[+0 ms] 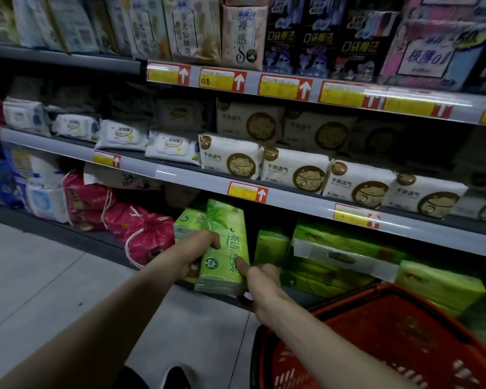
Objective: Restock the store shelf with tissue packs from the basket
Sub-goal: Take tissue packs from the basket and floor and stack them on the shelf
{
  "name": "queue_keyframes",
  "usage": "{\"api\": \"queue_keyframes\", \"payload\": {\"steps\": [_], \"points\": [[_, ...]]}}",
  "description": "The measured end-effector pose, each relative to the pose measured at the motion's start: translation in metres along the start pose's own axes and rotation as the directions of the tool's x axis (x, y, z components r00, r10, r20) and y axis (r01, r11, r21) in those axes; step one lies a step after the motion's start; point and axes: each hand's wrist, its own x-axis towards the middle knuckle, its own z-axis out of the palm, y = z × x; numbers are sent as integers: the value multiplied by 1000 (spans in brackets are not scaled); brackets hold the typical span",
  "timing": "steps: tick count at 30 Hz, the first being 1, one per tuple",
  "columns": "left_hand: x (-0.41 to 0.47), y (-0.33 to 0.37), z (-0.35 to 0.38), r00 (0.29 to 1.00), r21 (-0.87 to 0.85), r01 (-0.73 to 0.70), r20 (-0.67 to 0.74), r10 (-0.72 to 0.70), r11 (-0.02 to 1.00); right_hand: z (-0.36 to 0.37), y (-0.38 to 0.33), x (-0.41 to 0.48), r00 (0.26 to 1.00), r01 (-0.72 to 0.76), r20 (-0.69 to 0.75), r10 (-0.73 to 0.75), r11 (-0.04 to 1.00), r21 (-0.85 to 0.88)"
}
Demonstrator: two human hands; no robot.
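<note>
A green tissue pack [226,242] stands upright at the front edge of the bottom shelf [68,228]. My left hand [194,251] grips its left side, thumb across the front. My right hand [260,282] holds its lower right edge, thumb on the front face. A second green pack [187,220] sits just behind it on the left. The red basket [376,341] is at the lower right, beside my right forearm; its inside looks empty where visible.
More green tissue packs [343,254] fill the bottom shelf to the right. Pink drawstring bags [141,234] lie to the left. The shelf above [208,183] carries white packs with price tags. Grey floor tiles [40,276] spread at the left, and my shoe [177,377] shows below.
</note>
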Motion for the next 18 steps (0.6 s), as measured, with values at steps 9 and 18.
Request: {"api": "queue_keyframes", "payload": {"steps": [9, 18], "points": [[44, -5, 1, 985, 301, 66, 133, -111, 951, -12, -1, 24, 998, 10, -61, -6, 998, 65], [55, -15, -11, 978, 158, 107, 162, -133, 982, -4, 6, 38, 999, 1, -45, 3, 997, 82]]}}
